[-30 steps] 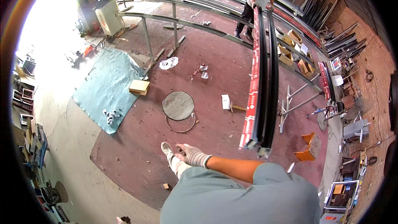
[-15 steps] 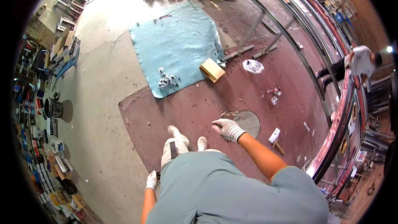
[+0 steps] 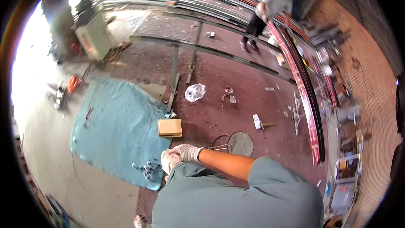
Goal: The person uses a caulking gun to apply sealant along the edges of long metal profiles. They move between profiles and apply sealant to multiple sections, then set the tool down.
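Observation:
My right hand [image 3: 184,153], in a pale glove with a striped cuff, hangs in front of my leg above the pale shoe. Its fingers look curled in, and nothing shows in them. At the lower edge, my left hand [image 3: 139,221] in the same kind of glove is mostly cut off. Its fingers look closed around a small dark thing that I cannot make out. Ahead lies a brown cardboard box [image 3: 170,127] at the right edge of a light blue mat [image 3: 114,122]. A heap of small silvery pieces [image 3: 147,170] lies on the mat near my feet.
A metal frame [image 3: 236,57] crosses the red floor ahead. A person [image 3: 274,6] stands at the long red-and-black profiles [image 3: 301,93]. A clear plastic bag [image 3: 195,93], a hammer [image 3: 267,124] and a round cover [image 3: 240,144] lie nearby. A pale cabinet [image 3: 93,36] stands back left.
My view has turned right, so the mat has shifted left and the frame and the person now lie more ahead. My right hand has swung closer to my leg; the left has dropped toward the lower edge.

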Demonstrator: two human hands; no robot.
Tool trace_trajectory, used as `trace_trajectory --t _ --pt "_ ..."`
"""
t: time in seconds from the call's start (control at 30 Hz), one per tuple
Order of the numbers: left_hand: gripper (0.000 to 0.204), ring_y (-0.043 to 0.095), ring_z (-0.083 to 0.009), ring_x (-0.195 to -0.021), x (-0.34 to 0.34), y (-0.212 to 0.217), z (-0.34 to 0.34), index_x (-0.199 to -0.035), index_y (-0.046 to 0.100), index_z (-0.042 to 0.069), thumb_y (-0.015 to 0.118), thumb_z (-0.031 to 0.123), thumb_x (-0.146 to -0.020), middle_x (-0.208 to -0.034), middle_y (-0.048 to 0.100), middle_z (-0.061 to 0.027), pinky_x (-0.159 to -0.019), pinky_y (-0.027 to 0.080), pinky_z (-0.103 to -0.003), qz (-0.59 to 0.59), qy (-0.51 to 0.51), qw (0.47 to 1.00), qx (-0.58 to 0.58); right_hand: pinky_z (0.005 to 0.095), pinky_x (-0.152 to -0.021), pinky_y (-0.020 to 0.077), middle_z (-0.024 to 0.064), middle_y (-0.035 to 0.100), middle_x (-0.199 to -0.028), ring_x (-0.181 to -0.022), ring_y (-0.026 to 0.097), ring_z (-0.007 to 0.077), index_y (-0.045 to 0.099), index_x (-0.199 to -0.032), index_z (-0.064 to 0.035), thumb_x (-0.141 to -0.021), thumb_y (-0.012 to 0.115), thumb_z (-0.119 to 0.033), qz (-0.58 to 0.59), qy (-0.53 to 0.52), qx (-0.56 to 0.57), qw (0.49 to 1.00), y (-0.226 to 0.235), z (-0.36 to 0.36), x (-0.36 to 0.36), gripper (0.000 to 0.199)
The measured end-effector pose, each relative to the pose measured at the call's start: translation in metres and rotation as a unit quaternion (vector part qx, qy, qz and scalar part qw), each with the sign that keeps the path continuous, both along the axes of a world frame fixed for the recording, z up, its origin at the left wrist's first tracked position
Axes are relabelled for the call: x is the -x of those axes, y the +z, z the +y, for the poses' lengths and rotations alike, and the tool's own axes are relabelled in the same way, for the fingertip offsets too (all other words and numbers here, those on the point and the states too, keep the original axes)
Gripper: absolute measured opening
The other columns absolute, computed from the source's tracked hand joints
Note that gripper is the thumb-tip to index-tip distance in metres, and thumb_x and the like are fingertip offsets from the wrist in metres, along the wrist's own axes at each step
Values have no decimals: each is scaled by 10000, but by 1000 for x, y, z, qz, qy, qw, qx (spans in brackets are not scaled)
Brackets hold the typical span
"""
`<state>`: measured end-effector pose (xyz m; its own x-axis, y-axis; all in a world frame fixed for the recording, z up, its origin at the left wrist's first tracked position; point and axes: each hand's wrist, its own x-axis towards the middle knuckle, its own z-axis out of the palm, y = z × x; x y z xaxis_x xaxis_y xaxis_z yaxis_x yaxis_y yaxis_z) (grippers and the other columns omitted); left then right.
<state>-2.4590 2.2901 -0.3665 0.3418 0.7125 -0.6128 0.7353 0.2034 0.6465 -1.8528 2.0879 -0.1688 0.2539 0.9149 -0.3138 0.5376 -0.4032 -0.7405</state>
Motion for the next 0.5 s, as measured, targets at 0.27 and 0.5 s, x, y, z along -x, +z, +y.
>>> trace_trajectory --t 0.27,0.5 --pt "480 624 -233 -931 -178 95 377 -1109 659 20 470 443 -983 -1054 682 -81 -738 463 -364 -52 162 985 11 468 -908 484 188 652 -1134 -1061 613 386 610 -1219 -104 -975 452 -407 -107 -147 56 982 -50 127 -112 420" --pt "431 655 -206 -828 -296 40 446 -1059 675 50 520 441 -963 -931 706 -69 -733 520 -366 -61 9 995 84 427 -980 465 202 605 -1237 -1130 583 374 524 -1331 -68 -958 511 -430 -117 -165 23 979 -18 361 -272 520"
